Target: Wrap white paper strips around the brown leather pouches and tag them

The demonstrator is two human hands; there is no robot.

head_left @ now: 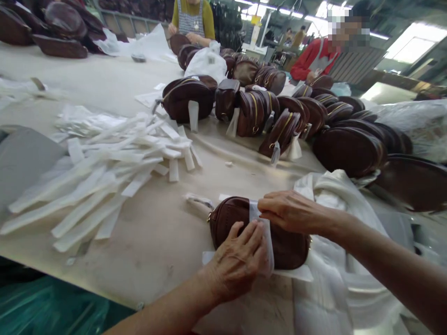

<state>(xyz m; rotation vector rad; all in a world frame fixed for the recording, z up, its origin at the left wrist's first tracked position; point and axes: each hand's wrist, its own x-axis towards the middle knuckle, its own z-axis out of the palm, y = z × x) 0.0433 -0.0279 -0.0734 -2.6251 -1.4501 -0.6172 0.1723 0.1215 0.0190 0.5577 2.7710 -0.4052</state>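
A dark brown leather bag [288, 246] lies on the table in front of me, with gold-coloured rings at its ends. Across its middle runs a white translucent strip [268, 249]. My left hand [240, 258] rests on the bag, fingers stretched over the leather and the edge of the strip. At the strip's upper end, the bent fingers of my right hand [288, 211] close together on it; the fingertips are partly hidden. Part of a white sheet [296, 272] shows under the bag. Left of the bag sits a small plastic-wrapped piece [199, 201].
A loose heap of white strips [104, 186] covers the left of the table. Several finished-looking brown bags [188, 100] stand behind in rows. White wrapping material [331, 288] lies at right. Two people, one in a checked apron [190, 16], one in red sleeves [307, 60], handle bags farther back.
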